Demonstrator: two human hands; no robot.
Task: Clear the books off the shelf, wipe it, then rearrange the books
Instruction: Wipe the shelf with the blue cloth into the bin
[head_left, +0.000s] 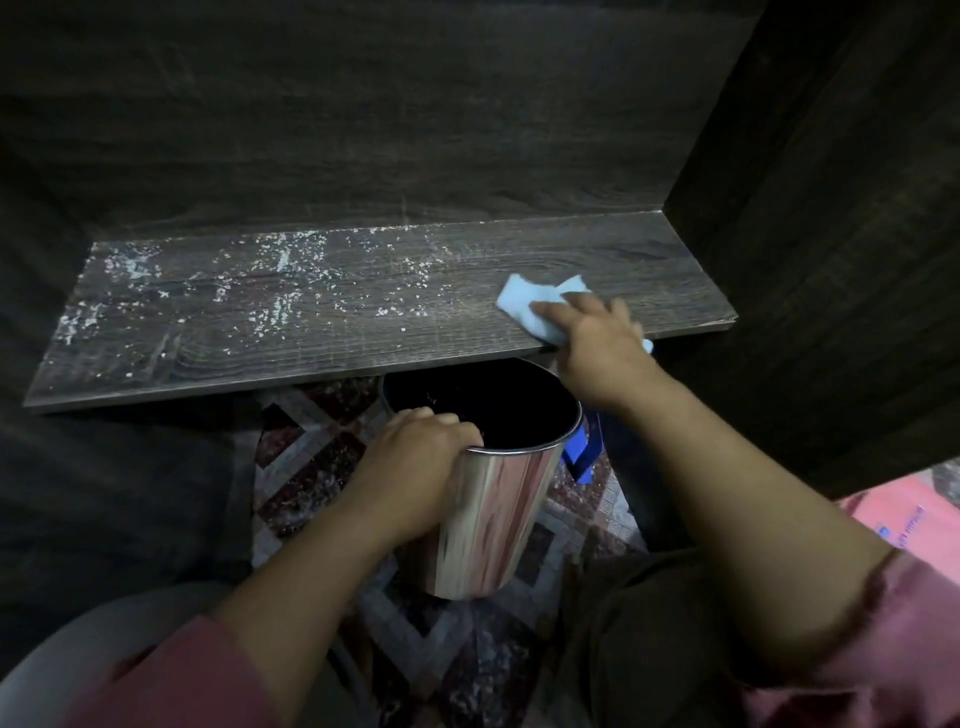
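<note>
The dark wooden shelf (322, 332) holds no books and is speckled with white crumbs and dust, thickest on its left and middle. My right hand (597, 343) presses a light blue cloth (530, 301) onto the shelf's right front edge, fingers spread over it. Just below the shelf's front edge, my left hand (415, 457) grips the rim of a shiny metal bin (493, 519). The bin's dark opening sits under the edge near the cloth. No books are in view.
Dark wooden walls close in the shelf at the back and on the right (831, 234). A patterned tiled floor (311, 467) lies beneath. A blue object (582, 457) stands behind the bin. A pink item (893, 514) lies at the right.
</note>
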